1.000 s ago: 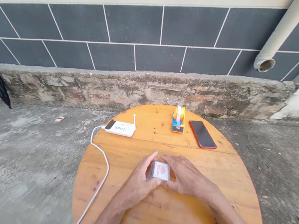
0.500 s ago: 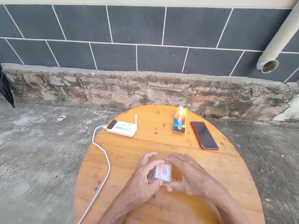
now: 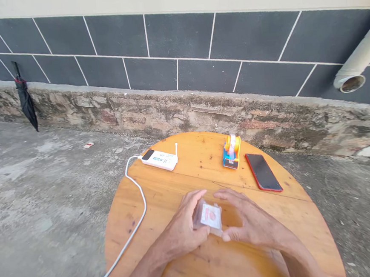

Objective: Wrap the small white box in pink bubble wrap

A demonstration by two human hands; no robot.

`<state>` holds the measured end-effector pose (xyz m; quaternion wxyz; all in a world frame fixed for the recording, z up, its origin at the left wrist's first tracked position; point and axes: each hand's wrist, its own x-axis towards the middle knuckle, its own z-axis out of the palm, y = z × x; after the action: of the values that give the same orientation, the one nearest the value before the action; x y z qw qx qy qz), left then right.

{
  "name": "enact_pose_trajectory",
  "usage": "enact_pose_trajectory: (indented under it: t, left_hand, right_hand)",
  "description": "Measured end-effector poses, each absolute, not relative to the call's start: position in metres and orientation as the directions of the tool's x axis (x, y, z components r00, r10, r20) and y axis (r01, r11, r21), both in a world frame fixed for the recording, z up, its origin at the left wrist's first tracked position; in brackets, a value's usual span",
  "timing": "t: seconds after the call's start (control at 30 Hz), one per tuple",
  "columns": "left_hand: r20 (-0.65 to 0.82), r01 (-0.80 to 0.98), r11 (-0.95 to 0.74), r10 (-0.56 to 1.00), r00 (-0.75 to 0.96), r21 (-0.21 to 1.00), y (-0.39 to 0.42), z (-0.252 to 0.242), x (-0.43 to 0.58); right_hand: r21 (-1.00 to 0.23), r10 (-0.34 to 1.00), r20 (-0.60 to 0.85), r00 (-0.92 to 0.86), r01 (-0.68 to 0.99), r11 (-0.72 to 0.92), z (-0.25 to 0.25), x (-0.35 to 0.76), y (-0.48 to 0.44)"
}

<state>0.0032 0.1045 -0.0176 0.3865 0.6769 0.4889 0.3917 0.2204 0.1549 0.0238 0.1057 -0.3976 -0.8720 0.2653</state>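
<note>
A small clear plastic box (image 3: 211, 216) with a white label printed in pink-red is between my two hands, just over the round wooden table. My left hand (image 3: 190, 223) wraps its left side, with the thumb along the near edge. My right hand (image 3: 247, 219) curves around the other side, fingers apart. Its thumb tip is by the box's near right corner, and its index finger arches off the far side. Some blur hides the box's exact outline.
On the wooden table (image 3: 188, 176) lie a white device (image 3: 160, 159) with a white cable (image 3: 142, 210), a yellow-and-blue tape dispenser (image 3: 231, 152) and a red-edged phone (image 3: 263, 172). A black umbrella (image 3: 26, 99) leans against the wall; a pipe (image 3: 356, 74) juts in at right.
The view has swung left, so everything sits further right in the picture. My right fingers have moved off the box's far edge, and the box is turned slightly.
</note>
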Motion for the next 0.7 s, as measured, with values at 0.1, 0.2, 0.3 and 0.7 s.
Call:
enact_pose_trajectory:
  t: [0.1,0.2,0.3,0.7]
  left_hand:
    - [0.163,0.382,-0.241,0.960,0.226,0.892,0.106,-0.022,0.001]
    - [0.128,0.382,-0.204,0.968,0.215,0.901,0.105,-0.022,0.001]
    - [0.079,0.362,-0.150,0.976,0.204,0.920,0.103,-0.018,0.002]
    - [0.084,0.420,-0.209,0.951,0.297,0.883,0.104,-0.013,0.009]
  right_hand:
    - [-0.560,0.738,-0.117,-0.665,0.658,0.504,0.016,0.223,0.159]
    - [-0.561,0.709,-0.112,-0.696,0.633,0.533,0.007,0.217,0.159]
    - [-0.531,0.717,-0.068,-0.694,0.634,0.563,0.002,0.211,0.158]
    - [-0.561,0.692,-0.035,-0.721,0.587,0.584,0.005,0.215,0.164]
